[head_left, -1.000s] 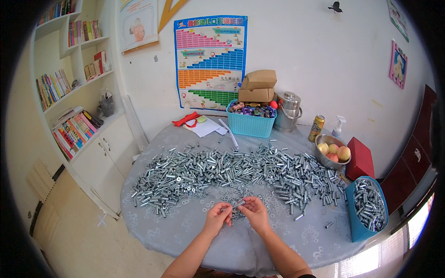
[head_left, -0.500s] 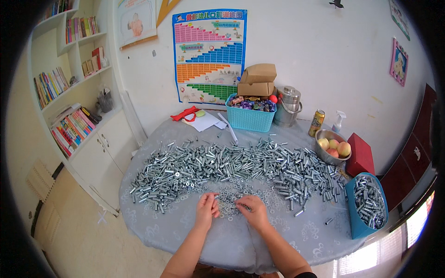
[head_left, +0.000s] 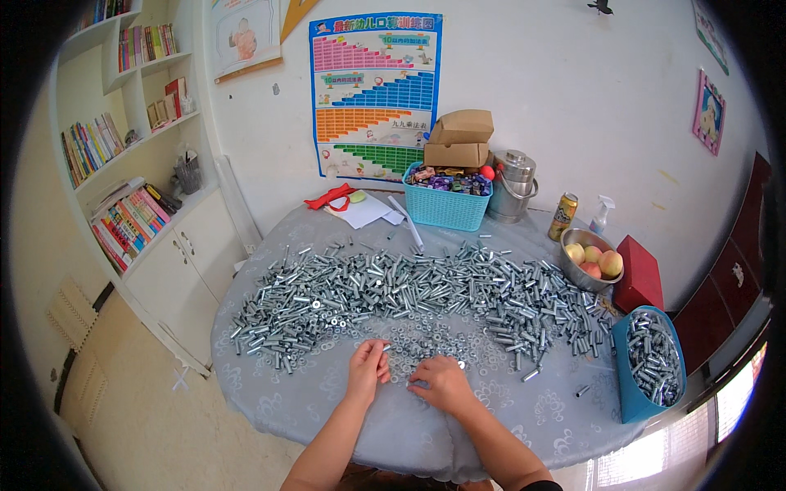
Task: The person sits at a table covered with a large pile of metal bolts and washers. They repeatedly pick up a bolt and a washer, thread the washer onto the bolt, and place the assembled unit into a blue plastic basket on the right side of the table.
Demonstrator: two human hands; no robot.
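cylinder heap [head_left: 393,286] between washers [head_left: 426,334] and turquoise basket [head_left: 446,209] (fruit bowl [head_left: 583,281] right)

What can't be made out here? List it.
In the head view:
Anything inside the bare left hand and bare right hand: their fingers hide it.
Depths of the blue rectangular plastic bin: covered by silver metal cylinders.
Surface detail on the small silver metal rings: too small.

pass: near-edge tablecloth [head_left: 278,409], left of left hand [head_left: 365,370] and right of right hand [head_left: 443,383] | block: metal tube heap [head_left: 409,285] beyond, teal bin [head_left: 635,397] far right, lone tube [head_left: 582,391] near it
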